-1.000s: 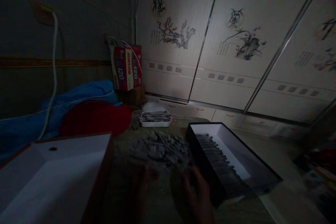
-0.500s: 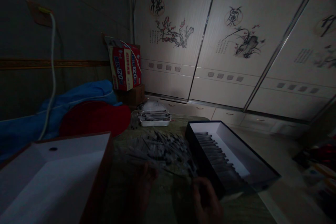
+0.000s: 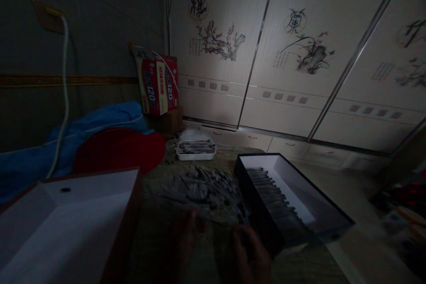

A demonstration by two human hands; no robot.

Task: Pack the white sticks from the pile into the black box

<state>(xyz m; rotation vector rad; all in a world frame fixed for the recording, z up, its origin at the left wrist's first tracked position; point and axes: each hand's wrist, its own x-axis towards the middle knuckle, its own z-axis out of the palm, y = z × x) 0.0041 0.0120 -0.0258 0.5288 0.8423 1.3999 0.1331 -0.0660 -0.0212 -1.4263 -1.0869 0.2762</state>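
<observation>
In the dim light my left hand (image 3: pixel 186 230) is closed, its fingertips around one end of a thin dark pen (image 3: pixel 216 222). The pen points right, toward my right hand (image 3: pixel 251 250), whose thumb and fingers are pinched together at its other end. Shadow hides the exact grip of both hands. Just beyond them lies a loose pile of pens (image 3: pixel 206 188), grey and clear with dark ends. On the right, a dark-sided box (image 3: pixel 297 186) with a white inside holds a row of similar pens (image 3: pixel 274 195).
A large red-edged box (image 3: pixel 83 217) with a white inside stands at the left. Behind the pile is a white tray (image 3: pixel 196 156) of pens. Red cloth (image 3: pixel 120 148), blue cloth (image 3: pixel 96 120) and a red carton (image 3: pixel 159 86) lie farther back, before a wardrobe (image 3: pixel 213 102).
My right hand has moved a little to the left, closer to my left hand. My left hand has shifted slightly. The boxes and the pile look unchanged.
</observation>
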